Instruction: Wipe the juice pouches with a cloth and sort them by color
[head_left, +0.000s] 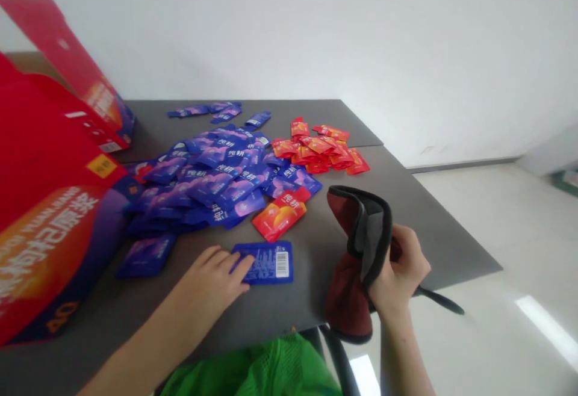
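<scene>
A blue sachet [275, 262] lies flat near the table's front edge, its printed back and barcode facing up. My left hand [219, 275] rests at its left end, fingers loosely apart, with fingertips touching it. Raised over the front right of the table, my right hand [400, 263] is closed on a dark red cloth pouch [350, 297] with black trim. The pouch's mouth gapes, showing a grey lining, and a black strap [440, 301] hangs out behind the hand. One red-orange sachet [280, 215] lies just beyond the blue one, touching the blue pile.
A big heap of blue-purple sachets [212, 173] covers the middle left. Behind it to the right lies a smaller pile of red sachets [316, 149]. Large red printed boxes [40, 161] stand at the left. The grey table [415, 221] ends at the right, above a pale floor.
</scene>
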The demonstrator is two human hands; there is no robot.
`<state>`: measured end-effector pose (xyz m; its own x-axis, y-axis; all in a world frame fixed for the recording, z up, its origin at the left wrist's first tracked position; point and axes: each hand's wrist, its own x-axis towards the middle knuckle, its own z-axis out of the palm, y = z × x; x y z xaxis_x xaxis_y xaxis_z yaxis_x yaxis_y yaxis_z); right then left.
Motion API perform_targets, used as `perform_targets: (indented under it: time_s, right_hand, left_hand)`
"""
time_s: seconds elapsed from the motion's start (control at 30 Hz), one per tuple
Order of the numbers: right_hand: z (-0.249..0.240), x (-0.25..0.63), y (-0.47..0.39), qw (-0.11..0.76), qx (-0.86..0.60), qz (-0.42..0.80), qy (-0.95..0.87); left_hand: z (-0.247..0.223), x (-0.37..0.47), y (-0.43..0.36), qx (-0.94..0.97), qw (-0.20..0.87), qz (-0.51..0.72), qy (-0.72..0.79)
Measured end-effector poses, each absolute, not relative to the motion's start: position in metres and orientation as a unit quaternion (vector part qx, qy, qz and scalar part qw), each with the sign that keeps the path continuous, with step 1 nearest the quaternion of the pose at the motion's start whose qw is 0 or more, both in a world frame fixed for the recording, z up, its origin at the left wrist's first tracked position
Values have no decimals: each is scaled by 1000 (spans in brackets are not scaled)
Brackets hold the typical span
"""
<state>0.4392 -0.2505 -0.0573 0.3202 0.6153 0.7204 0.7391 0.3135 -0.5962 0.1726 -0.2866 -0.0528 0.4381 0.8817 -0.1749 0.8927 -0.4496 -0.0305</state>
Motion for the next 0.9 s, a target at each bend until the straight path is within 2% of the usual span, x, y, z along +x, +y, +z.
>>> perform_targets:
  time_s: [0.13,0.3,0.43,0.6,0.73,0.9]
  right_hand:
    - [-35,436,-261,582,-558,-100,-583]
    - [-26,439,-270,604,-557,-137,-553]
    - [-30,441,-273,591,-576,-118,-552]
    - [-32,447,-277,592,-575,-109,-554]
    - [-30,450,-277,593,-563,-100,-566]
    - [-29,442,-276,577,-549,-54,-602]
  left_hand:
    - [-58,165,-281,885,13,1,465]
    - [-70,167,-282,919,-16,-6,394]
    - [-78,165,-296,933,-86,11,349]
    - [-52,141,-300,942,-100,78,310]
    - [-30,137,-279,952,-93,44,287]
    - [-28,162,-260,970,-156,36,185]
